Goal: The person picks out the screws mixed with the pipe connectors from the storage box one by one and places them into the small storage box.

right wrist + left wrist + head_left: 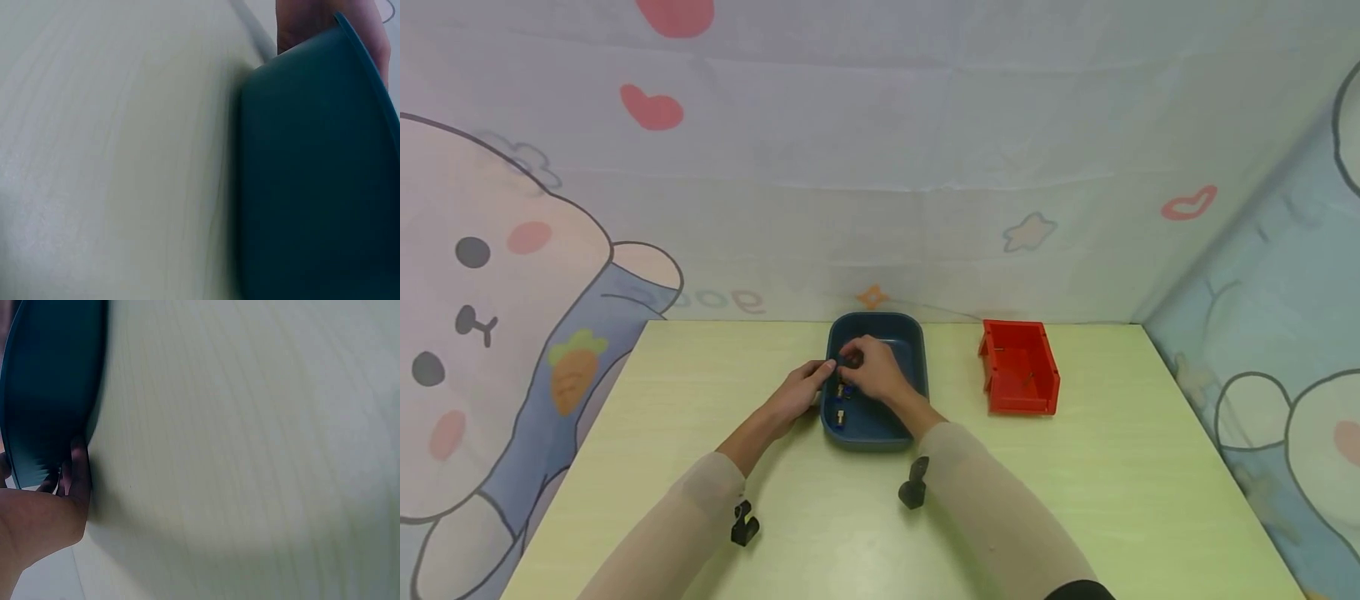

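A dark blue rectangular tray (891, 433) stands at the back middle of the table. My left hand (797, 392) holds its left wall, thumb at the rim; in the left wrist view, fingers of that hand (44, 515) lie against the tray's outside (53, 394). Over the tray's left part, my right hand (876, 371) reaches in with bent fingers; whether they pinch anything is hidden. Below those fingers lie small brass-coloured pieces with blue parts, among them one fitting (840, 418) near the front left corner. In the right wrist view, the tray's outer wall (319, 175) fills the right side.
A red open bin (1021, 400) stands on the table to the right of the tray, with small thin bits inside. Behind the table (1150, 467) hangs a pale printed cloth (880, 150).
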`<action>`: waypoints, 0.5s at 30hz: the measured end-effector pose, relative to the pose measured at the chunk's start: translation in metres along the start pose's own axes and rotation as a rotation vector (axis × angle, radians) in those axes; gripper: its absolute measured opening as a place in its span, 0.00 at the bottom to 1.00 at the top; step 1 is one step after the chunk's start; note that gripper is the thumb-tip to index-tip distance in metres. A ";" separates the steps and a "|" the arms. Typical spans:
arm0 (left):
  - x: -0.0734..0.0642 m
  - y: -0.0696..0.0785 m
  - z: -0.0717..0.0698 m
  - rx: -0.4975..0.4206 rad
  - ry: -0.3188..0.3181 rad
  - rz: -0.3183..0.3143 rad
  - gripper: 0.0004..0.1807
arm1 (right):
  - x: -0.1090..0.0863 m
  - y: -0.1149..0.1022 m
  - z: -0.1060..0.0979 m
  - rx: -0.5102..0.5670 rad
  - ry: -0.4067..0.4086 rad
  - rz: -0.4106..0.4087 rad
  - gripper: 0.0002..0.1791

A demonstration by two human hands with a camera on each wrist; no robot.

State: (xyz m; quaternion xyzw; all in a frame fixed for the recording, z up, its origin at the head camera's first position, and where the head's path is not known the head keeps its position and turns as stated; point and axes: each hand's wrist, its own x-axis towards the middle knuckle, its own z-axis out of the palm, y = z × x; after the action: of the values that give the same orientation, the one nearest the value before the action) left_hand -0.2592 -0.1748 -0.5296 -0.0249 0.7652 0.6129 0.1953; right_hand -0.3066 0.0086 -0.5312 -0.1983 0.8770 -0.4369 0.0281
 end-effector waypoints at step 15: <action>0.001 -0.001 0.000 -0.025 0.013 0.006 0.37 | 0.003 0.003 0.007 -0.093 -0.048 -0.022 0.17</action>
State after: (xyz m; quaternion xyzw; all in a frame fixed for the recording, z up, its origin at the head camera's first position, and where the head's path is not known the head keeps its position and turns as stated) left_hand -0.2596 -0.1748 -0.5307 -0.0290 0.7587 0.6230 0.1884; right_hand -0.3086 0.0046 -0.5375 -0.2194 0.8932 -0.3909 0.0350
